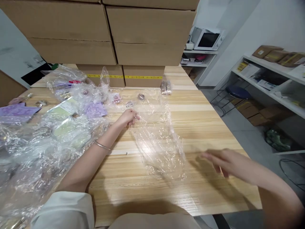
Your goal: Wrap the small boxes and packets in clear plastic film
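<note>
A large clear plastic bag (159, 143) lies crinkled across the middle of the wooden table. My left hand (130, 117) is closed at its left edge, with the fingers pinching the film. Just beyond that hand are a small dark round item (141, 96), a small pale item (129, 104) and a pinkish one (116, 98), all in or under clear plastic. To the right of the bag, apart from it, my right hand (224, 161) hovers above the table, slightly blurred. Its fingers are stretched out and hold nothing.
Crumpled clear plastic bags (47, 149) with purple cards (95, 109) and small wrapped items cover the table's left side. Stacked cardboard boxes (150, 35) stand along the back. A small packet (166, 87) sits by them. Shelves (274, 92) and a stool (238, 92) are at right.
</note>
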`<state>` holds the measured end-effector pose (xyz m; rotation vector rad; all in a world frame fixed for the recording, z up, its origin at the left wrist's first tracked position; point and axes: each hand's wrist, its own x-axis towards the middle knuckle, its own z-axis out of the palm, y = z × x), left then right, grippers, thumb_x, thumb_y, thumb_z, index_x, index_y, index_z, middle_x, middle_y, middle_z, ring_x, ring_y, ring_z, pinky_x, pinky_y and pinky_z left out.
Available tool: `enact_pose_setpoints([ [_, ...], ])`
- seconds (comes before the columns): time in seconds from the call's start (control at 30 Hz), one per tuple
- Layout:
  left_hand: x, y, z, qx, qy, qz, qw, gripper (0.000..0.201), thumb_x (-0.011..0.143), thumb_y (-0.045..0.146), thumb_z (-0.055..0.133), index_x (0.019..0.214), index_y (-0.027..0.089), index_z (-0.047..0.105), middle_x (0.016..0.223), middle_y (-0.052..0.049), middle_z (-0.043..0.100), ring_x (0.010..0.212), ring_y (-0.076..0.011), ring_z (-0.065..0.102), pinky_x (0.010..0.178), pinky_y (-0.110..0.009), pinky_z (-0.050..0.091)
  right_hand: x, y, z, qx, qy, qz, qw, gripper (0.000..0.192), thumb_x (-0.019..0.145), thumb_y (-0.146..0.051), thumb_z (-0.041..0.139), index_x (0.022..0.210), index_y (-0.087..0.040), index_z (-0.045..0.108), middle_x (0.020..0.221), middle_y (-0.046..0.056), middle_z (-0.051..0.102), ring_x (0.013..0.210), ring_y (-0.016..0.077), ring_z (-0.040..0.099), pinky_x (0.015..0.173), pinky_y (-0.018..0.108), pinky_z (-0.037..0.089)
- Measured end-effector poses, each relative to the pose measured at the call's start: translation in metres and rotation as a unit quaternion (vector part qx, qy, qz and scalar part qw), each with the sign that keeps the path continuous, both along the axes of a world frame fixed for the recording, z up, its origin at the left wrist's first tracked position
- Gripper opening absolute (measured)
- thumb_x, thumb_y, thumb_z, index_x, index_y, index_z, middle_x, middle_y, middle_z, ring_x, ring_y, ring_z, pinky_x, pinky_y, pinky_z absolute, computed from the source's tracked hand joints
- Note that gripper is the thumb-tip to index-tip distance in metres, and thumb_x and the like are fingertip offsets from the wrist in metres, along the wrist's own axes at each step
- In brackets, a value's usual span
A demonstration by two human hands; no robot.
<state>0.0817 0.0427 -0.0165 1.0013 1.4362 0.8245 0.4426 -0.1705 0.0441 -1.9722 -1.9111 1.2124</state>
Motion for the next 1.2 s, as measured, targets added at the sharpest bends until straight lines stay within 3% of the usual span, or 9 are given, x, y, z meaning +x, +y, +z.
enact_pose_setpoints([
  [0.23,0.007,-0.007,0.000,0.005,-0.013,-0.066,0.998,0.014,0.088,0.032,0.058,0.088,0.019,0.052,0.061,-0.001,0.066,0.028,-0.0075,0.040,0.031,-0.017,0.021,-0.039,0.136,-0.035,0.138,0.166,-0.063,0.974,0.047,0.080,-0.068,0.060,0.083,-0.022,0.068,0.079,0.007,0.069,0.082,0.0252,0.063,0.079,0.041,0.051],
  [0.37,0.005,-0.004,0.002,-0.007,-0.067,-0.097,0.993,0.034,0.087,0.051,0.049,0.089,0.017,0.056,0.076,-0.010,0.071,0.048,-0.0177,0.062,0.036,-0.024,0.040,-0.081,0.173,-0.069,0.205,0.298,-0.125,0.924,0.046,0.068,-0.064,0.071,0.084,-0.022,0.059,0.074,0.001,0.062,0.072,0.0177,0.058,0.074,0.034,0.049],
  [0.47,0.001,-0.001,-0.004,0.027,-0.017,-0.070,0.997,0.021,0.083,0.037,0.054,0.080,0.016,0.056,0.063,-0.006,0.066,0.037,-0.0130,0.052,0.033,-0.023,0.034,-0.081,0.168,-0.076,0.267,0.327,-0.157,0.893,0.051,0.074,-0.059,0.066,0.111,-0.026,0.052,0.063,-0.008,0.049,0.050,0.0127,0.046,0.052,0.028,0.043],
  [0.6,-0.003,0.002,-0.014,0.083,0.042,-0.002,0.996,0.010,0.085,0.028,0.053,0.083,0.019,0.054,0.046,0.005,0.049,0.028,-0.0067,0.034,0.033,-0.019,0.022,-0.049,0.127,-0.071,0.302,0.221,-0.212,0.903,0.060,0.087,-0.052,0.053,0.141,-0.030,0.038,0.058,-0.009,0.041,0.041,0.0136,0.034,0.045,0.029,0.036],
  [0.77,-0.013,0.007,-0.008,0.145,0.104,0.017,0.984,0.024,0.088,0.038,0.053,0.077,0.018,0.059,0.067,-0.005,0.061,0.056,-0.0159,0.060,0.052,-0.025,0.043,-0.013,0.076,-0.074,0.297,-0.053,-0.225,0.926,0.076,0.089,-0.058,0.046,0.151,-0.017,0.030,0.071,0.002,0.060,0.061,0.0251,0.059,0.061,0.041,0.048],
  [0.9,-0.021,0.016,0.000,0.317,0.316,0.014,0.894,0.020,0.089,0.024,0.049,0.098,0.016,0.064,0.115,-0.015,0.061,0.111,-0.0276,0.057,0.094,-0.036,0.044,-0.017,0.065,-0.075,0.413,-0.259,-0.138,0.862,0.085,0.089,-0.056,0.046,0.151,0.000,0.028,0.128,0.028,0.057,0.120,0.0408,0.054,0.098,0.060,0.041],
  [1.0,-0.019,0.027,-0.006,0.352,0.471,-0.068,0.806,0.034,0.088,0.021,0.048,0.117,0.010,0.060,0.126,-0.021,0.055,0.123,-0.0333,0.048,0.106,-0.042,0.035,-0.033,0.071,-0.073,0.432,-0.277,0.002,0.858,0.066,0.097,-0.050,0.036,0.149,-0.008,0.037,0.148,0.023,0.045,0.143,0.0361,0.033,0.118,0.060,0.019],
  [1.1,-0.013,0.040,-0.013,0.308,0.530,-0.100,0.784,0.040,0.087,0.022,0.049,0.122,0.006,0.058,0.123,-0.024,0.057,0.125,-0.0378,0.045,0.108,-0.046,0.030,-0.048,0.082,-0.078,0.355,-0.226,0.128,0.898,0.061,0.099,-0.053,0.033,0.152,-0.023,0.036,0.155,0.011,0.040,0.148,0.0300,0.026,0.121,0.057,0.016],
  [1.2,-0.008,0.054,-0.011,0.284,0.540,-0.076,0.789,0.040,0.085,0.022,0.052,0.120,0.005,0.058,0.120,-0.026,0.058,0.124,-0.0410,0.045,0.106,-0.049,0.030,-0.057,0.093,-0.091,0.322,-0.189,0.153,0.915,0.066,0.097,-0.059,0.035,0.154,-0.026,0.030,0.161,0.008,0.028,0.150,0.0291,0.019,0.121,0.055,0.019],
])
